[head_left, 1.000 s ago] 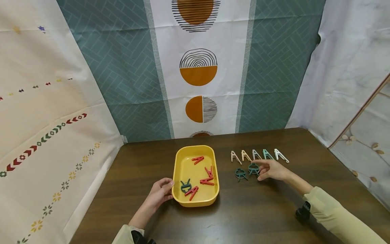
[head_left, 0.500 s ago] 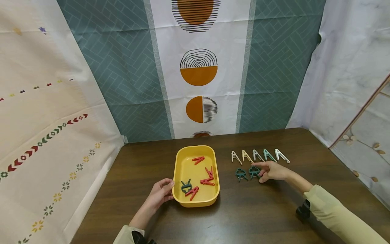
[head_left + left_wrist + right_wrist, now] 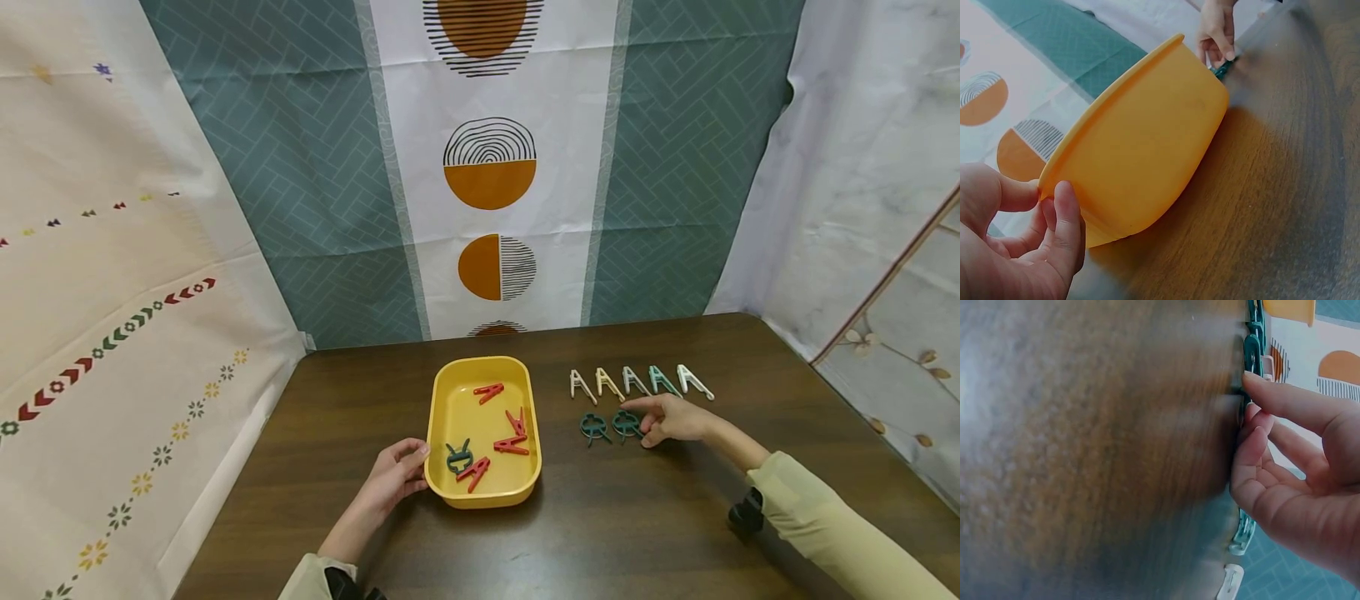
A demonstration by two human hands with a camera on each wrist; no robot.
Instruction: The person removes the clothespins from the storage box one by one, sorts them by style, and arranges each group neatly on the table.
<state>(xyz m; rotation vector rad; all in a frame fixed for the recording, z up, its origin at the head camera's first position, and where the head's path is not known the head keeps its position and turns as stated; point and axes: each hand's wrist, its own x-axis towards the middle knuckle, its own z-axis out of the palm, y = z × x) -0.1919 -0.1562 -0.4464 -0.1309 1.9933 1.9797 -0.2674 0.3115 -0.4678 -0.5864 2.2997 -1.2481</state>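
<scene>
The green ring clip (image 3: 626, 423) lies on the table (image 3: 615, 533) just left of the right hand (image 3: 671, 418), the nearer one; an index fingertip reaches the clip's far edge; whether the fingers pinch it I can't tell; a second ring clip (image 3: 594, 428) sits to its left. The left hand (image 3: 396, 468) pinches the rim of the yellow tray (image 3: 483, 502); in it lie four red clips (image 3: 488, 392) and a third ring clip (image 3: 459, 457).
</scene>
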